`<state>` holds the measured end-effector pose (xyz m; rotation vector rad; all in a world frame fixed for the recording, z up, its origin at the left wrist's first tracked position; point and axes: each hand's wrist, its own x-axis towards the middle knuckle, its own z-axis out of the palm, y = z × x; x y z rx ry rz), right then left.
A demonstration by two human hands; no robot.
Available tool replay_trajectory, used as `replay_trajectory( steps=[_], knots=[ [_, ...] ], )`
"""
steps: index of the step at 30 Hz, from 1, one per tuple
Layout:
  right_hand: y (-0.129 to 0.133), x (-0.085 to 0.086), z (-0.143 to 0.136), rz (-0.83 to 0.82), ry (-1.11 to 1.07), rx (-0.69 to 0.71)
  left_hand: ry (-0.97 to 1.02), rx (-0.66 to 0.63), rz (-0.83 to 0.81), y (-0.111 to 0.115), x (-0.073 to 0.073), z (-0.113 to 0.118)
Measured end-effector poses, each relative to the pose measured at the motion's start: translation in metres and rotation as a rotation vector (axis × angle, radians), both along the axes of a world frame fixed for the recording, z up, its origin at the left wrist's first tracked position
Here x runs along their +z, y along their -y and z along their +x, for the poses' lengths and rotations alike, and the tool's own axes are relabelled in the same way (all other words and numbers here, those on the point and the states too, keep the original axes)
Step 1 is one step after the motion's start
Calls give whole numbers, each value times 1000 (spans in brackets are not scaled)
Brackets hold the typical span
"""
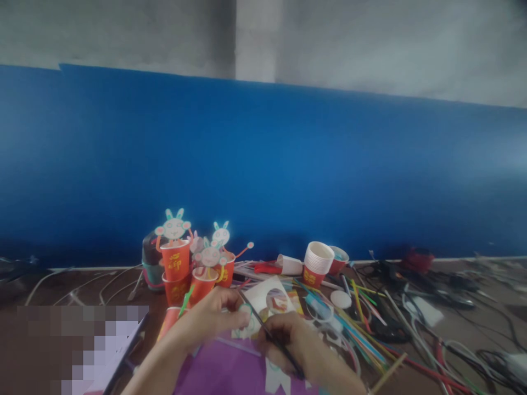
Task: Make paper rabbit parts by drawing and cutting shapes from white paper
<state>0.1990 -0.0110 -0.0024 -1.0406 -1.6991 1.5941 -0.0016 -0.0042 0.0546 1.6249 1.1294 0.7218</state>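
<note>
My left hand (218, 315) pinches a small white paper piece (246, 318) with a green-outlined drawing on it. My right hand (286, 337) grips dark scissors (263, 323); the blades point up and left beside the paper, and the fingers partly cover the handles. Below both hands lies a purple sheet (222, 370). White paper scraps (276, 378) rest on it by my right wrist. Just beyond the hands is a white sheet (263, 291) with a round hole. Red paper cups (176, 263) with paper rabbit figures (174, 227) stand beyond my left hand.
A stack of paper cups (318, 263) stands at the back centre. Coloured pipe cleaners or sticks (360, 337), a white round lid-like piece (341, 299) and tangled cables (457, 351) cover the right side. A blue panel (263, 175) rises behind the table.
</note>
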Motion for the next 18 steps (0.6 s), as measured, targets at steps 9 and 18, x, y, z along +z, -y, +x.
replay_trajectory(
  steps=[9,18],
  knots=[
    [-18,1,20,397,684,-275,-600,-141,176,-3,-41,1],
    [-22,-23,11,372,738,-226,-640,-157,155,-2,-71,19]
  ],
)
